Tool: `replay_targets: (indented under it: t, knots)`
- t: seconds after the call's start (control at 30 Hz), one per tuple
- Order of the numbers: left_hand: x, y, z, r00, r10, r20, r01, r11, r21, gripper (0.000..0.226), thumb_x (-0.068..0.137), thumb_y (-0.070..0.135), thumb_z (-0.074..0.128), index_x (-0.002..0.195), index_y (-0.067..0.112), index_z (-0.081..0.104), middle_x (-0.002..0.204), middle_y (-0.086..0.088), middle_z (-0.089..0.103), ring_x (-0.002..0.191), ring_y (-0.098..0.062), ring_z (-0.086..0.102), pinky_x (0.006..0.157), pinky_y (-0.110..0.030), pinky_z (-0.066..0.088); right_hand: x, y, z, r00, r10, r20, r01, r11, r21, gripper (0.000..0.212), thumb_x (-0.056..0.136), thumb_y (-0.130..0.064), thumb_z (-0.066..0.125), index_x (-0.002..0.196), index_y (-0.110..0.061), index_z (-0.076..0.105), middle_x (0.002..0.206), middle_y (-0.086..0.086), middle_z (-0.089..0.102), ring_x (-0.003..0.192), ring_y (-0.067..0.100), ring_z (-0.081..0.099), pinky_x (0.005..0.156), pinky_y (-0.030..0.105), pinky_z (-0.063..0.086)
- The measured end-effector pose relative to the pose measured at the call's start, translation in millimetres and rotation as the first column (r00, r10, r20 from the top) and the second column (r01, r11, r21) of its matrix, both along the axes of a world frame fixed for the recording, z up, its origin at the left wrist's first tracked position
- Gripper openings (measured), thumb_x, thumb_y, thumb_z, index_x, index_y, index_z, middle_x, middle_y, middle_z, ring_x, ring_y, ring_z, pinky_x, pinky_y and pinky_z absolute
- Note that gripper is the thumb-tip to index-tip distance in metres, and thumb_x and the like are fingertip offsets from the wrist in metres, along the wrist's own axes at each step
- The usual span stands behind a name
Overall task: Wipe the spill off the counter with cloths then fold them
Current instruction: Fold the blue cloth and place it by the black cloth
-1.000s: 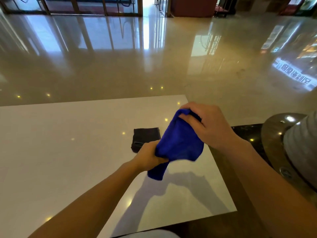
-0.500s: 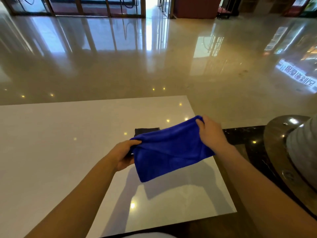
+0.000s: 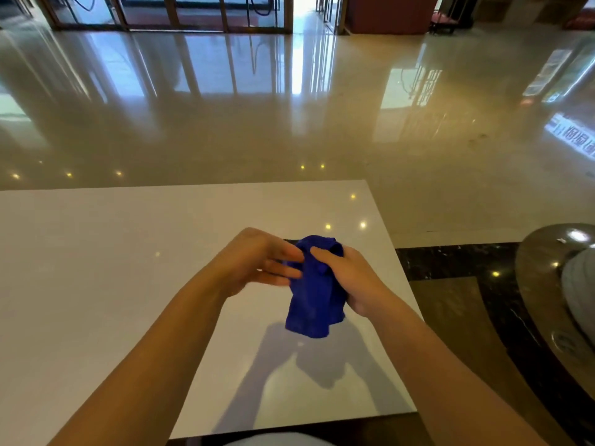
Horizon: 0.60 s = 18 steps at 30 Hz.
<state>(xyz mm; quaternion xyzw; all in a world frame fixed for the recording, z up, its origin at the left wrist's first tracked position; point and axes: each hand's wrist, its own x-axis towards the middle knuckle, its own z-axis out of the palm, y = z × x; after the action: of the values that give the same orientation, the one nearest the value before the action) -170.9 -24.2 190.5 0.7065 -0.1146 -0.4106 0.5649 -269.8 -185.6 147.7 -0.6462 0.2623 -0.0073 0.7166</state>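
**Blue cloth bunched in your right hand above the white counter**

You are looking down at your two bare forearms reaching out over a glossy white counter (image 3: pixel 96 284). Your right hand (image 3: pixel 351 278) is closed around a blue cloth (image 3: pixel 314 297), gripping it near its top so the rest hangs down in a loose, crumpled bundle, lifted clear of the counter, with its shadow on the surface below. Your left hand (image 3: pixel 257 262) is just beside the cloth, fingers (image 3: pixel 283 272) extended and slightly spread, their tips touching or nearly touching the fabric; it is not clasping anything. A dark sliver shows on the counter just behind the cloth, too hidden to identify. Beyond the counter stretches a polished, reflective floor (image 3: pixel 289 123) toward glass doors (image 3: pixel 193 11).
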Motion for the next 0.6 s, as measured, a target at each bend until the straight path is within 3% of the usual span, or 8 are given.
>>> replay_targets:
  t: [0.07,0.13,0.23,0.33,0.4,0.43,0.5,0.6]
  knots:
    - [7.6,8.6,-16.8,0.973,0.104,0.205,-0.121,0.990,0.069,0.045,0.084,0.021,0.076,0.126,0.015,0.063,0.126,-0.006,0.067,0.106,-0.025,0.069,0.088,-0.042,0.060,-6.5,-10.4,3.3,0.998,0.068,-0.009,-0.066,0.984,0.164,0.018,0.088,-0.032,0.072,0.102,-0.023,0.077,0.098,0.002,0.080,0.092,0.021,0.075,0.070,0.031,0.061]
    - [7.3,14.1,-32.5,0.993,-0.034,0.111,0.028,0.998,0.053,0.073,0.079,0.034,0.080,0.143,0.027,0.045,0.134,0.005,0.055,0.119,-0.022,0.059,0.096,-0.042,0.055,-11.3,-17.7,4.9,0.984,0.176,0.010,-0.170,0.929,0.329,0.017,0.083,-0.034,0.073,0.095,-0.026,0.082,0.100,0.002,0.080,0.090,0.017,0.077,0.069,0.029,0.061]
    - [6.5,16.1,-50.9,0.966,-0.238,-0.102,0.233,0.971,-0.057,0.056,0.080,0.035,0.078,0.131,0.020,0.061,0.130,-0.008,0.067,0.118,-0.030,0.064,0.099,-0.051,0.054,-13.2,-26.6,-2.9,0.972,0.231,0.035,-0.227,0.897,0.380,0.019,0.077,-0.032,0.073,0.091,-0.025,0.083,0.099,0.001,0.080,0.088,0.015,0.076,0.071,0.029,0.061]
    - [9.1,17.0,-55.1,0.951,-0.309,-0.022,0.308,0.950,-0.039,0.042,0.080,0.017,0.080,0.120,0.015,0.069,0.118,-0.008,0.073,0.111,-0.028,0.069,0.088,-0.043,0.060,-14.4,-37.1,-18.1,0.983,0.181,0.022,-0.175,0.904,0.390,0.020,0.075,-0.030,0.075,0.093,-0.024,0.082,0.104,0.004,0.078,0.093,0.018,0.075,0.076,0.033,0.060]
    - [9.8,14.4,-55.8,0.941,-0.321,0.106,0.317,0.947,0.057,0.038,0.077,0.009,0.081,0.113,0.015,0.071,0.110,-0.005,0.076,0.103,-0.026,0.072,0.083,-0.040,0.062,-15.5,-42.6,-25.5,0.978,0.205,0.028,-0.199,0.897,0.395,0.029,0.082,-0.027,0.074,0.109,-0.017,0.077,0.115,0.010,0.075,0.103,0.025,0.073,0.085,0.039,0.059]
    - [10.5,11.4,-55.8,0.931,-0.310,0.192,0.295,0.950,0.107,0.032,0.078,0.009,0.080,0.108,0.016,0.073,0.105,-0.005,0.077,0.099,-0.025,0.073,0.082,-0.039,0.062,-15.7,-44.1,-28.5,0.973,0.231,0.011,-0.222,0.920,0.323,0.034,0.085,-0.025,0.075,0.117,-0.014,0.072,0.118,0.012,0.074,0.108,0.028,0.071,0.088,0.042,0.059]
    - [12.4,4.8,-53.0,0.887,-0.286,0.364,0.232,0.955,0.185,0.020,0.081,0.012,0.077,0.100,0.017,0.074,0.096,-0.003,0.077,0.091,-0.023,0.073,0.080,-0.037,0.062,-13.5,-45.4,-28.7,0.972,0.230,-0.049,-0.231,0.973,-0.020,0.037,0.082,-0.018,0.080,0.116,-0.016,0.068,0.114,0.011,0.075,0.107,0.029,0.070,0.089,0.045,0.061]
    - [18.2,0.5,-45.5,0.708,-0.379,0.596,0.219,0.920,0.326,0.020,0.084,0.014,0.072,0.101,0.025,0.074,0.093,0.007,0.074,0.085,-0.014,0.068,0.072,-0.026,0.056,-7.3,-50.3,-23.4,0.977,0.203,-0.069,-0.211,0.849,-0.484,0.021,0.082,-0.011,0.078,0.093,-0.026,0.069,0.093,0.005,0.075,0.092,0.022,0.070,0.077,0.033,0.060]
